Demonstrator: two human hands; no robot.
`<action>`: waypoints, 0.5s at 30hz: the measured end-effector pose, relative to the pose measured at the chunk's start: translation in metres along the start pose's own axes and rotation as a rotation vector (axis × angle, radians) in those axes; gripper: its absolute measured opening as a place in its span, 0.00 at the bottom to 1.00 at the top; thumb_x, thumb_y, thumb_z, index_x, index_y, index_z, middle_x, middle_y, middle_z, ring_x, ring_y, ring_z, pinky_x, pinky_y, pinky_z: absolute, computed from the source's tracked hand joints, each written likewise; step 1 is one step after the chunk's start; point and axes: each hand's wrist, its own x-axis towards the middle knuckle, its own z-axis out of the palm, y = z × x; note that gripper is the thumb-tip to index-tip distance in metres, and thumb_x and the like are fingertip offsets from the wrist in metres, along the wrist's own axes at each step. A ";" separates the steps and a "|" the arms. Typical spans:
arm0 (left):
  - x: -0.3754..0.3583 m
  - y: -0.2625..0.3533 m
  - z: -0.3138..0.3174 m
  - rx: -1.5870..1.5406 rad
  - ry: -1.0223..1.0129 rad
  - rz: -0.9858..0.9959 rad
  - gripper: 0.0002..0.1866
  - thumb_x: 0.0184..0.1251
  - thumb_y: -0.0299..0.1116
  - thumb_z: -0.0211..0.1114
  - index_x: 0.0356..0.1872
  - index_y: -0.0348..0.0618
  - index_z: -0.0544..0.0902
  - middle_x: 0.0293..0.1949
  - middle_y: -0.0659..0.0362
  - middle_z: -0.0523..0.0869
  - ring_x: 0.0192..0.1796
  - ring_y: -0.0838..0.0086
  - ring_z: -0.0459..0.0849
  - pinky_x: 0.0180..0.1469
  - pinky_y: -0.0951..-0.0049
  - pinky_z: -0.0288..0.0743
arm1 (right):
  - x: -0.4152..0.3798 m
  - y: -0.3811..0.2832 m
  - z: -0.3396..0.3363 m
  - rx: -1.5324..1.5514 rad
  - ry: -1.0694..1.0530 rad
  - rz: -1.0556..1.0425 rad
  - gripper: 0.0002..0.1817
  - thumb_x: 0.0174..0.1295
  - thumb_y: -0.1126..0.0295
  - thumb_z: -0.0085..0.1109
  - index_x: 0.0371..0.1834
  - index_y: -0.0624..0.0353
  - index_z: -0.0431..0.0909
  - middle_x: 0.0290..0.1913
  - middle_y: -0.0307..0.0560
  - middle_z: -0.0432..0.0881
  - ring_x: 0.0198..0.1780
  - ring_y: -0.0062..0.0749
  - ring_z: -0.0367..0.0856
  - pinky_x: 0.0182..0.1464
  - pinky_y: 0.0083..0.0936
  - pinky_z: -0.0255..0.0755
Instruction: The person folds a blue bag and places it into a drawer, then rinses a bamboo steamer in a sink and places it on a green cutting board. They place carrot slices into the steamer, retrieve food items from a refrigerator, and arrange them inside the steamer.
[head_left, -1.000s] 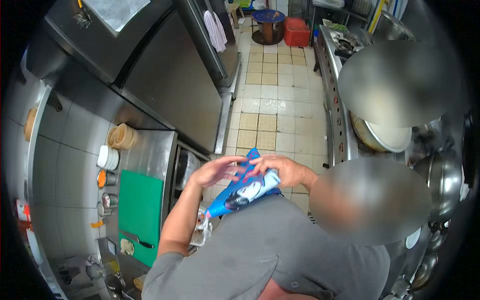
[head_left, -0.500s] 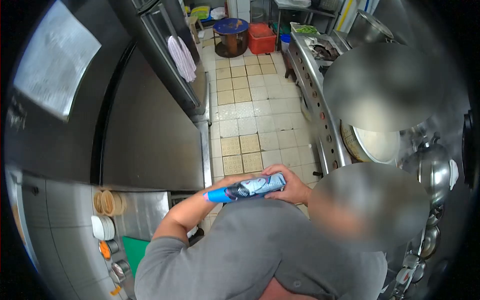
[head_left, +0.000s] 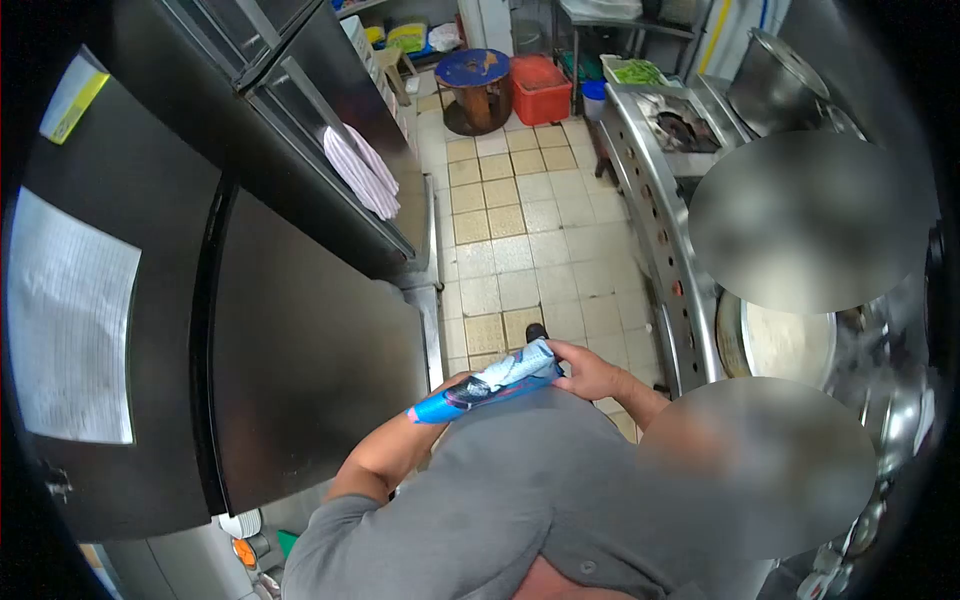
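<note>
A blue printed packet (head_left: 490, 385), crinkled and pale at its far right end, is held slanting in front of the grey shirt. My right hand (head_left: 588, 374) grips that right end, with thumb and fingers around its edge. Behind the packet's left part is my left hand (head_left: 456, 381), mostly hidden; it supports the packet from the far side. Whether the packet is torn or sealed cannot be made out.
Dark steel fridges (head_left: 310, 370) stand on the left, with a striped cloth (head_left: 360, 172) over a handle. On the right runs a stove (head_left: 655, 240) with a large pan (head_left: 790, 340). Tiled floor (head_left: 500, 255) lies between, leading to a red crate (head_left: 540, 90) and a blue-topped spool (head_left: 473, 75).
My view has shifted, and more of the fridges shows at the left. The packet's right end is tilted up more, and my right hand's fingers have moved along that end.
</note>
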 end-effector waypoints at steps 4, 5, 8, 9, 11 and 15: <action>0.062 0.029 -0.063 0.445 0.146 0.422 0.21 0.74 0.43 0.67 0.60 0.40 0.82 0.55 0.54 0.87 0.57 0.67 0.85 0.62 0.66 0.78 | 0.074 -0.058 -0.064 0.006 0.015 -0.173 0.37 0.61 0.68 0.74 0.72 0.64 0.68 0.62 0.56 0.82 0.61 0.40 0.82 0.66 0.34 0.74; 0.066 0.054 -0.071 0.388 0.069 0.395 0.22 0.78 0.40 0.65 0.66 0.40 0.78 0.64 0.53 0.81 0.65 0.68 0.79 0.71 0.68 0.72 | 0.093 -0.066 -0.083 -0.094 0.022 -0.148 0.36 0.62 0.66 0.74 0.71 0.65 0.69 0.61 0.57 0.82 0.60 0.40 0.83 0.65 0.34 0.75; 0.123 0.062 -0.110 0.522 0.407 0.446 0.31 0.76 0.49 0.63 0.73 0.44 0.72 0.69 0.52 0.77 0.72 0.62 0.74 0.75 0.59 0.67 | 0.157 -0.020 -0.134 -0.040 0.069 -0.172 0.32 0.60 0.61 0.77 0.63 0.64 0.75 0.52 0.55 0.86 0.53 0.39 0.85 0.59 0.36 0.77; 0.158 0.022 -0.137 0.383 0.564 0.615 0.37 0.76 0.60 0.60 0.77 0.47 0.69 0.73 0.50 0.75 0.75 0.56 0.72 0.78 0.53 0.65 | 0.177 -0.010 -0.150 0.019 0.120 -0.204 0.30 0.59 0.59 0.78 0.59 0.64 0.78 0.49 0.54 0.87 0.51 0.38 0.85 0.57 0.36 0.78; 0.154 0.051 -0.170 -0.940 0.053 0.477 0.48 0.74 0.72 0.50 0.83 0.49 0.57 0.79 0.50 0.66 0.80 0.49 0.64 0.82 0.46 0.55 | 0.217 -0.005 -0.182 0.123 0.190 -0.187 0.26 0.59 0.61 0.78 0.56 0.63 0.81 0.47 0.52 0.87 0.50 0.33 0.85 0.55 0.34 0.78; 0.147 0.139 -0.217 -0.618 0.223 0.572 0.39 0.76 0.59 0.62 0.76 0.41 0.68 0.71 0.48 0.78 0.67 0.56 0.82 0.71 0.51 0.75 | 0.292 -0.016 -0.252 0.100 0.458 0.043 0.22 0.62 0.67 0.74 0.58 0.62 0.80 0.49 0.48 0.87 0.53 0.29 0.84 0.56 0.31 0.78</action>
